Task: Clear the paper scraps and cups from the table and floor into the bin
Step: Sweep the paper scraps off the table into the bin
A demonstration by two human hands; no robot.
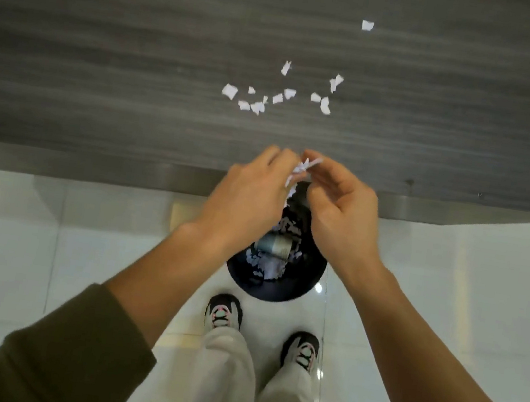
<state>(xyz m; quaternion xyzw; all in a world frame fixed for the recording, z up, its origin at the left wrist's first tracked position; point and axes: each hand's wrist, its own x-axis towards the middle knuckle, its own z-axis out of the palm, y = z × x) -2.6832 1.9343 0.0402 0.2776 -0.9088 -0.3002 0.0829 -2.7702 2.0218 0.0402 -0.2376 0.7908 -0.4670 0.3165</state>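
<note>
Left grip (250, 195) and right grip (341, 212) meet above the bin (308, 284), both pinching a wad of paper scraps (299, 171); a cup (274, 245) lies inside the bin, while loose scraps (257, 105) dot the surface (106, 56) beyond

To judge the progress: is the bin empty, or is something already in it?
Not empty: inside the black bin lie white paper scraps and one cup, seemingly on its side.

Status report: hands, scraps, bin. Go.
Left hand and right hand holding paper scraps over bin. Cup already binned. Loose scraps left on table. Path clear.
</note>
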